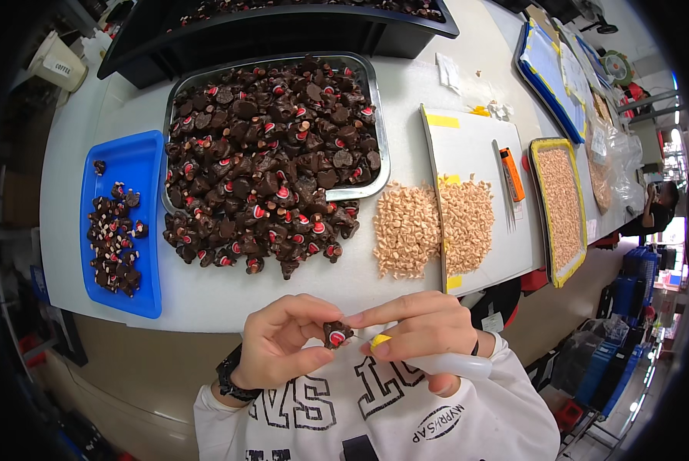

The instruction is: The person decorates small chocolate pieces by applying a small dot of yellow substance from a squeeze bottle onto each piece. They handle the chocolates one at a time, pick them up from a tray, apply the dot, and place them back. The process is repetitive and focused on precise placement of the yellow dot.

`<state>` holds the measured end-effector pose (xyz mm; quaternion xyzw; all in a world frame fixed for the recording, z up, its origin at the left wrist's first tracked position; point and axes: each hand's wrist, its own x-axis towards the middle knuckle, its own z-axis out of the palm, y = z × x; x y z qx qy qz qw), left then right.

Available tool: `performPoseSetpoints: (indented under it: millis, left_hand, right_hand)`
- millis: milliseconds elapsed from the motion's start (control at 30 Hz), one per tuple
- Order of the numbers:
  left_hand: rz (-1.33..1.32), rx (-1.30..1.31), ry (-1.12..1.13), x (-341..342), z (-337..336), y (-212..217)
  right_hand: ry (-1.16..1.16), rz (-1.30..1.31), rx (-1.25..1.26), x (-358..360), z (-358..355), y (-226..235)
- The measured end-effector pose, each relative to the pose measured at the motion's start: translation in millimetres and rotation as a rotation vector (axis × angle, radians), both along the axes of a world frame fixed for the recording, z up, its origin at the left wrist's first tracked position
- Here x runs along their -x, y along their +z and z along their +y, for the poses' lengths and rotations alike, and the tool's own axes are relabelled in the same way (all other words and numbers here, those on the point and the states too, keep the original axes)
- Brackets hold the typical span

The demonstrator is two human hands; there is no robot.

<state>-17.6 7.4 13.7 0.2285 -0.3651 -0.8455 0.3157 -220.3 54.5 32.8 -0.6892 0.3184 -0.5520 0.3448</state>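
Pinched between thumb and fingers of my left hand (287,342) is a small dark brown figurine (336,335) with a red and white patch. My right hand (425,330) is closed round a translucent white squeeze bottle (456,365) with a yellow nozzle (380,339). Its thin needle tip points at the figurine, and I cannot tell if it touches. Beyond my hands, a heap of similar dark brown figurines (268,154) fills a metal tray (377,100) and spills onto the white table. Small beige pieces (406,230) lie in rows to the right.
A blue tray (151,253) at the left holds several figurines with beige bits. More beige pieces cover a white board (475,146), beside an orange-handled knife (512,175) and tweezers (504,177). Behind stands a black bin (298,38). Further right is a yellow-edged tray (540,165); a person (659,207) is beyond.
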Motion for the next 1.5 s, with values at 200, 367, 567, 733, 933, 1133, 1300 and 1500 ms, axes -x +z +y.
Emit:
performPoseSetpoints:
  millis: [200, 367, 567, 733, 933, 1133, 1300, 1500]
  left_hand:
    - [0.172, 0.039, -0.057, -3, -3, -9]
    - [0.178, 0.073, 0.036, -2, -4, -10]
    - [0.166, 0.054, -0.051, -1, -2, -9]
    - [0.157, 0.071, -0.077, 4, -2, -7]
    - [0.13, 0.079, -0.112, 0, 1, -8]
    - [0.102, 0.078, -0.148, 1, 2, -9]
    - [0.108, 0.074, -0.168, 1, 0, -9]
    - [0.106, 0.06, -0.197, 3, -3, -7]
  right_hand:
    - [0.021, 0.048, -0.016, 2, -1, 3]
    - [-0.076, 0.032, 0.012, 6, 3, 2]
    - [-0.339, 0.581, -0.063, 40, 23, -1]
    - [-0.476, 0.878, -0.13, 33, 23, -11]
    - [-0.494, 0.904, -0.051, 21, 12, -19]
    - [-0.509, 0.898, -0.064, 21, 13, -19]
    - [-0.498, 0.904, -0.064, 24, 15, -22]
    - [-0.472, 0.962, -0.039, 24, 13, -19]
